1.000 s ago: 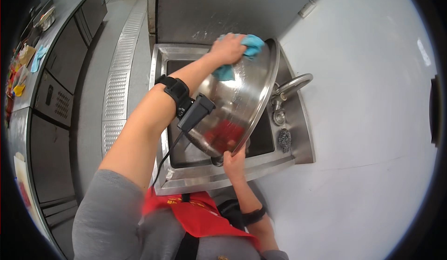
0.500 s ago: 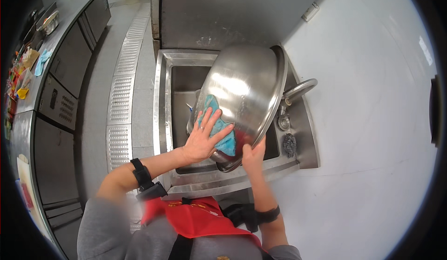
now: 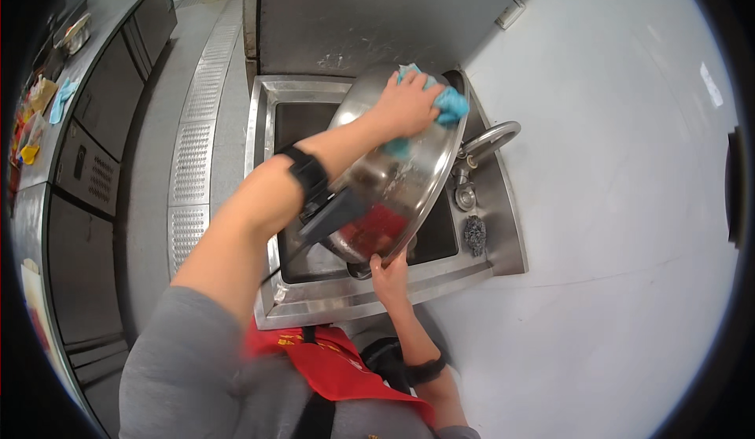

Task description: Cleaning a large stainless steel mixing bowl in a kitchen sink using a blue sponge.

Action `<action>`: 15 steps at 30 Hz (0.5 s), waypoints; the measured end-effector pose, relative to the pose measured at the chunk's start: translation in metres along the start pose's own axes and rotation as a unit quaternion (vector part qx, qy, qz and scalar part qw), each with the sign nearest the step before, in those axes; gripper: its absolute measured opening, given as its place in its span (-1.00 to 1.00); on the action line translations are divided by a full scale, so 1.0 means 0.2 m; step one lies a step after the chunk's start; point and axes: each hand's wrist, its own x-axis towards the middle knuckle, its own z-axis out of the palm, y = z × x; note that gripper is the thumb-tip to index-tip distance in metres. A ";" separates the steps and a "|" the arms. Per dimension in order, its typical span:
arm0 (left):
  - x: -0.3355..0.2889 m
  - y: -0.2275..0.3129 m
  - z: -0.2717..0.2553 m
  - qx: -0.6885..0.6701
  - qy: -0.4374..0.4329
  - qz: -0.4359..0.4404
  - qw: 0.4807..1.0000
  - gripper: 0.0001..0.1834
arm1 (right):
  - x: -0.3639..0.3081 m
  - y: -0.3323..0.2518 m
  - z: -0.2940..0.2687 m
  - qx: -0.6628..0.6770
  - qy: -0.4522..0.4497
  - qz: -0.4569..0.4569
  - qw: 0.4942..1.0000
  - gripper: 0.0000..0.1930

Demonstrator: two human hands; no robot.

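Note:
A large stainless-steel basin [image 3: 385, 175] stands tilted in the sink [image 3: 287, 128], its outer side facing up and left and its rim toward the right. My left hand [image 3: 409, 107] is closed on a blue cloth [image 3: 451, 105] and presses it against the far upper part of the basin's outside, near the rim. My right hand [image 3: 390, 278] grips the basin's near edge by a dark handle, thumb on the outer side. The cloth and my red apron reflect in the metal.
Right of the basin are a curved faucet [image 3: 495, 136], a metal drain piece [image 3: 465, 196] and a grey wire scrubber [image 3: 475, 235] on the sink ledge. A white wall [image 3: 598, 203] rises on the right. A steel counter [image 3: 86, 77] with a cloth and packages runs along the left.
My left hand has slid the cloth from the basin's near left side up to its far right, and its fingers have closed. My right hand has shifted slightly left along with the basin.

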 end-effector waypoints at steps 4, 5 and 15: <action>-0.39 0.11 -0.02 0.011 0.030 0.172 0.985 -0.41 | 0.12 -0.05 -0.11 0.089 0.003 -0.041 0.995 -0.55; -0.50 0.15 -0.03 0.005 0.005 0.184 0.983 -0.34 | 0.17 -0.06 -0.14 0.090 0.003 -0.041 0.995 -0.55; -0.42 0.12 -0.07 0.066 -0.006 0.253 0.965 -0.49 | 0.08 -0.04 -0.09 0.000 -0.041 0.002 0.999 -0.42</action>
